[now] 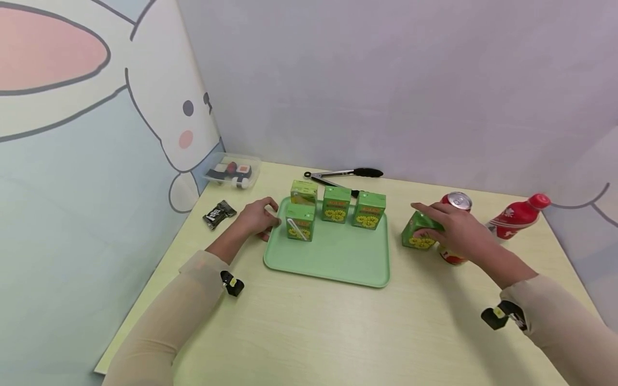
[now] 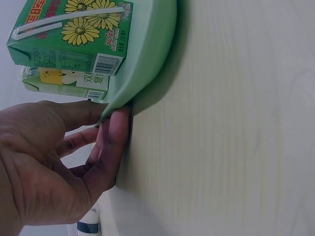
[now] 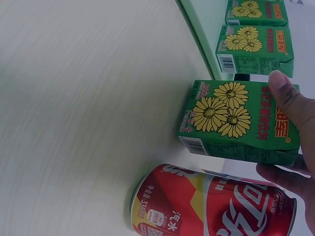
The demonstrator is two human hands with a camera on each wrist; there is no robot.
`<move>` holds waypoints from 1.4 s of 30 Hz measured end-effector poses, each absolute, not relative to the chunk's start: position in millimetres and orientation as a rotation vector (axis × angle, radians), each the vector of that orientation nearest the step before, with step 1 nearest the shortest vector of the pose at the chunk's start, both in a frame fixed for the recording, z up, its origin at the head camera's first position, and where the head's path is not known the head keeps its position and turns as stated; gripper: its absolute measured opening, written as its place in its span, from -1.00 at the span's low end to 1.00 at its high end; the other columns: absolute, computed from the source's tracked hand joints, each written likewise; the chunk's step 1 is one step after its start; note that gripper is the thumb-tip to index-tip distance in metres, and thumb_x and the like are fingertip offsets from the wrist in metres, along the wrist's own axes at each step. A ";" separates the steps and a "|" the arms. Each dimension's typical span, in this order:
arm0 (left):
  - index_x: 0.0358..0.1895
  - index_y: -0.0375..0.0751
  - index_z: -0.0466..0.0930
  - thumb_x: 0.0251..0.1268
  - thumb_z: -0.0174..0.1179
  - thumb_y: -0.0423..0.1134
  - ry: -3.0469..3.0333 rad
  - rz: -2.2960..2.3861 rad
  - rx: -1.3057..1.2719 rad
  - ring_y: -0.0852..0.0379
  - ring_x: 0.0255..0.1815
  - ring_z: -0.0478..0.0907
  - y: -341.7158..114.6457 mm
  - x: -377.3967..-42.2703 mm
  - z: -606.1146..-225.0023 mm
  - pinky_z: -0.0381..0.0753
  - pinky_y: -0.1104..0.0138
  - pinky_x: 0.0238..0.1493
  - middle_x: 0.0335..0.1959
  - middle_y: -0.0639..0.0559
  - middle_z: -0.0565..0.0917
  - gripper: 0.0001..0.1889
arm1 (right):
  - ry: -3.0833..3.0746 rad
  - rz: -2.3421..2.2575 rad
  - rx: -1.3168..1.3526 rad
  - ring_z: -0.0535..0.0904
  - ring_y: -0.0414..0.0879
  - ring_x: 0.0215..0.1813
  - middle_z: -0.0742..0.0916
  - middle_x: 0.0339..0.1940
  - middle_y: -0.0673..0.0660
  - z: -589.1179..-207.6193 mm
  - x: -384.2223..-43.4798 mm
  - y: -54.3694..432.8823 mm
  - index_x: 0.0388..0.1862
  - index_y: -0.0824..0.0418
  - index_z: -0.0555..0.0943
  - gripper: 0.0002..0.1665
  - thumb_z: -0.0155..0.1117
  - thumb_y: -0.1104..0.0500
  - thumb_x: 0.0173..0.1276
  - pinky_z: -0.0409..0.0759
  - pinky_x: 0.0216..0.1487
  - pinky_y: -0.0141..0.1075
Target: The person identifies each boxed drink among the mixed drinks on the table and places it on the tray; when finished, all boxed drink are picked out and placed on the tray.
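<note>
My left hand (image 1: pixel 258 218) pinches the left rim of a light green tray (image 1: pixel 333 262), thumb above and fingers beneath the edge (image 2: pixel 147 73). On the tray stand several green drink cartons with yellow flowers; the front-left carton (image 1: pixel 300 222) has a white straw on its face. To the right of the tray, my right hand (image 1: pixel 454 228) grips another green drink carton (image 3: pixel 231 120) by its upper part, thumb on one side and fingers on the other. This carton is slightly tilted in the head view. Right beside it stands a red soda can (image 3: pixel 211 204), partly hidden by the hand in the head view.
A red-capped bottle (image 1: pixel 519 217) leans at the far right, behind the right forearm. Black-handled tongs (image 1: pixel 338 173) lie behind the tray. At the left are a black wrapped packet (image 1: pixel 219 214) and a clear container (image 1: pixel 253 163) with sushi-like pieces. Walls border the table behind and at left.
</note>
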State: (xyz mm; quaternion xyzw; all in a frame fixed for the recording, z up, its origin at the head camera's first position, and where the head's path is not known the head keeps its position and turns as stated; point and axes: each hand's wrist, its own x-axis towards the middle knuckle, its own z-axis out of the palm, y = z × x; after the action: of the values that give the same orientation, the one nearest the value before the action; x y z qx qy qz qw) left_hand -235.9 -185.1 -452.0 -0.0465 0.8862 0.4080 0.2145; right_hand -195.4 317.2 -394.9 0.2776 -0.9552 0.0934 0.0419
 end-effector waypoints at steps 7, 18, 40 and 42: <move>0.36 -0.11 0.49 0.62 0.33 -0.24 2.458 1.128 -0.134 0.12 -0.54 0.70 -184.7 -235.9 -451.4 0.83 0.27 -0.42 -0.14 -0.15 0.73 -0.62 | -2.756 0.307 0.875 0.78 0.31 0.07 0.80 0.13 0.32 -384.6 -194.1 314.2 0.59 0.05 0.55 -0.05 0.77 0.15 0.24 0.86 -0.04 0.31; 0.35 -0.11 0.49 0.62 0.32 -0.23 2.464 1.120 -0.124 0.12 -0.56 0.70 -185.6 -235.7 -452.9 0.81 0.27 -0.43 -0.16 -0.14 0.73 -0.62 | -2.574 0.405 0.999 0.81 0.19 -0.03 0.83 0.05 0.26 -370.4 -192.6 290.4 0.53 0.09 0.62 0.01 0.86 0.18 0.06 0.89 -0.21 0.09; 0.35 -0.09 0.50 0.62 0.33 -0.21 2.484 1.098 -0.116 0.13 -0.55 0.70 -185.9 -236.5 -454.4 0.79 0.29 -0.43 -0.14 -0.14 0.74 -0.63 | -2.337 0.518 1.281 0.74 0.02 -0.12 0.80 -0.03 0.19 -374.2 -198.6 201.2 0.39 0.08 0.75 -0.15 0.85 0.15 0.06 0.80 -0.25 -0.10; 0.34 -0.09 0.50 0.62 0.33 -0.22 2.483 1.099 -0.120 0.13 -0.55 0.70 -185.9 -236.5 -454.7 0.79 0.29 -0.44 -0.14 -0.14 0.74 -0.63 | -2.314 0.509 1.312 0.73 0.03 -0.11 0.79 -0.03 0.20 -377.8 -200.7 193.1 0.35 0.07 0.79 -0.22 0.83 0.15 0.09 0.79 -0.25 -0.10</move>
State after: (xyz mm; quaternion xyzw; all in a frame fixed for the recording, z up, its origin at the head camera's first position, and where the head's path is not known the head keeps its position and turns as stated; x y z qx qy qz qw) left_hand -236.5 -185.9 -454.7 -0.0430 0.8931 0.3954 0.2100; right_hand -200.7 193.1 -377.8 0.4731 -0.8344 0.1836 0.2151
